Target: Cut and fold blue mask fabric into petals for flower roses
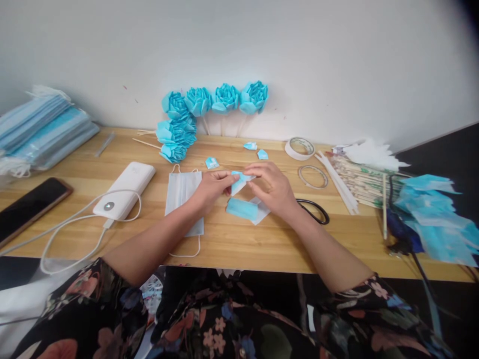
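Observation:
Between my two hands is a small blue-and-white piece of mask fabric, partly folded. My left hand pinches its left side, and the fingers of my right hand close on its right side. Just below lie a flat blue fabric piece and a white one, partly under my right hand. Beyond my hands are three small folded pieces, one of them a folded petal. A whole face mask lies under my left forearm, which covers part of it.
Blue fabric flowers on sticks stand against the wall. Tape rolls, scissors with handles showing, wooden sticks and blue scraps lie right. Left are a power bank, a phone and stacked masks.

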### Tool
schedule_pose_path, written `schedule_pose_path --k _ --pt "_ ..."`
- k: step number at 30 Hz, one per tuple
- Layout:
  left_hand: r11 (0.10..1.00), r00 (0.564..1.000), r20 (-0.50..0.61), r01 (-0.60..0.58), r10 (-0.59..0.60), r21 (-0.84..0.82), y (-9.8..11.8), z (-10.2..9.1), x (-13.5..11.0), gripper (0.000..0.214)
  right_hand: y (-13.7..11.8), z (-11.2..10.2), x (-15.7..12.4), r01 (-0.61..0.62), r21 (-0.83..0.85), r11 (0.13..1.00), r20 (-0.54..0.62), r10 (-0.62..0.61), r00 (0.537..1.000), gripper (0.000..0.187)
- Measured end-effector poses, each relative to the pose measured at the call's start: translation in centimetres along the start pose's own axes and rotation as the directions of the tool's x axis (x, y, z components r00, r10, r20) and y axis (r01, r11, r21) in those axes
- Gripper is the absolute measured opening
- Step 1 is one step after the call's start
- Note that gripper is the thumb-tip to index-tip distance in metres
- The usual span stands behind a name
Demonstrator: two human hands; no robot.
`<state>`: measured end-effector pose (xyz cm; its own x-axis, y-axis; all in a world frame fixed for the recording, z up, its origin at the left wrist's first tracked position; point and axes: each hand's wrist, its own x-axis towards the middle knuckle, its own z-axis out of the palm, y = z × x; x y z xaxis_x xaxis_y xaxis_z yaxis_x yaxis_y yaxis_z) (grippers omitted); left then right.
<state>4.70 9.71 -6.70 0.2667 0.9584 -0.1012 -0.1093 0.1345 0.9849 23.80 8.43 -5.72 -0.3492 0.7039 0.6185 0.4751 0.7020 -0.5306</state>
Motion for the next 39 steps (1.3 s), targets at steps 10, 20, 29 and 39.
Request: schedule_pose_path --k 10,20,29,39 --pt "0.999 0.999 0.039 0.010 -0.012 0.050 0.0 -0.2 0.0 0.044 0.3 0.3 -0.2 0.002 -0.014 1.000 -0.028 -0.002 1.000 0.011" --pt "0.997 0.999 0.005 -0.044 0.044 0.055 0.3 -0.3 -0.1 0.045 -0.2 0.2 -0.1 -0.444 0.428 0.787 0.106 0.444 0.890 0.030" --pt "0.982 0.994 0.009 -0.111 0.110 0.152 0.7 0.1 -0.3 0.042 -1.0 0.9 0.2 -0.696 0.513 0.503 0.362 0.608 0.707 0.033" --pt "0.996 0.996 -0.034 -0.087 0.088 0.031 0.7 0.1 -0.3 0.032 -1.0 0.9 0.3 -0.684 0.494 0.538 0.315 0.622 0.717 0.029"
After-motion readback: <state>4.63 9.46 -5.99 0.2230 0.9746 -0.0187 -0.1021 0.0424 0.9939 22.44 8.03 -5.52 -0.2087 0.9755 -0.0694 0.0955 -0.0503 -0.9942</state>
